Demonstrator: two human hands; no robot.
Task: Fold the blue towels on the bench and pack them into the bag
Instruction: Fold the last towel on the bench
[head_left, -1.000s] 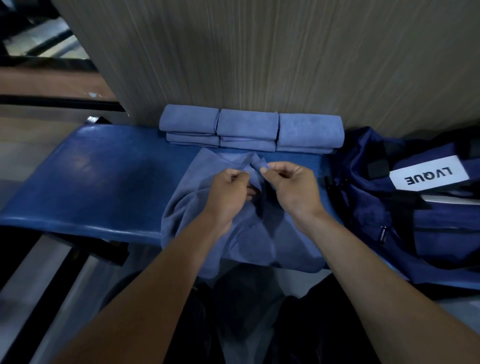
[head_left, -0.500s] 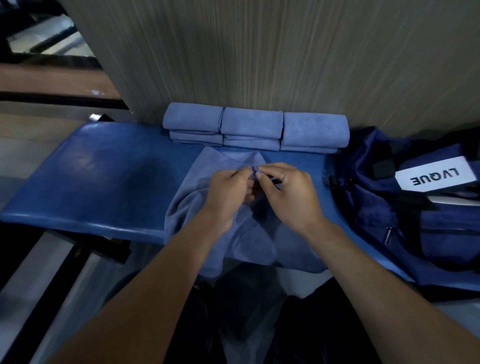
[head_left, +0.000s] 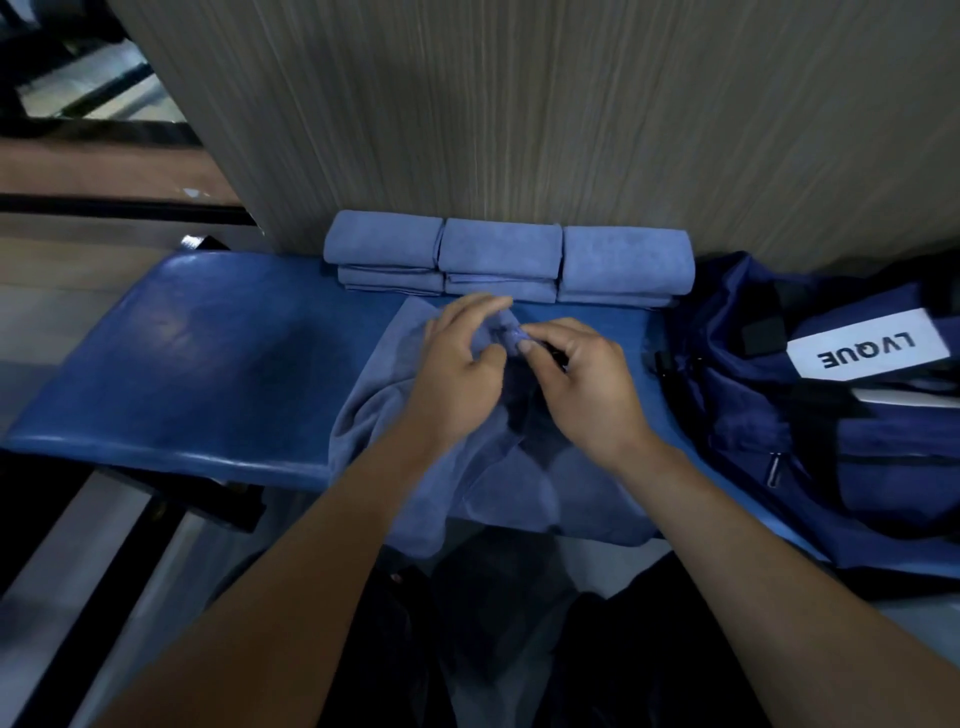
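A loose blue towel (head_left: 519, 488) lies rumpled on the blue bench (head_left: 197, 364), its near part hanging over the front edge. My right hand (head_left: 582, 384) pinches a bunched fold of it near its far edge. My left hand (head_left: 460, 364) rests on the cloth beside that fold with its fingers lifted and spread. Three stacks of folded blue towels (head_left: 504, 260) line the wall behind. The navy bag (head_left: 841, 415) with a white LVQUE label sits on the bench's right end.
A wood-grain wall (head_left: 519, 114) rises directly behind the bench. The floor and a dark rail (head_left: 104, 208) lie to the left. My dark-clothed legs (head_left: 498, 634) are below the bench's front edge.
Both hands shifted slightly toward the wall with the towel's fold. My left hand's fingers opened from their pinch, while the right hand kept its pinch.
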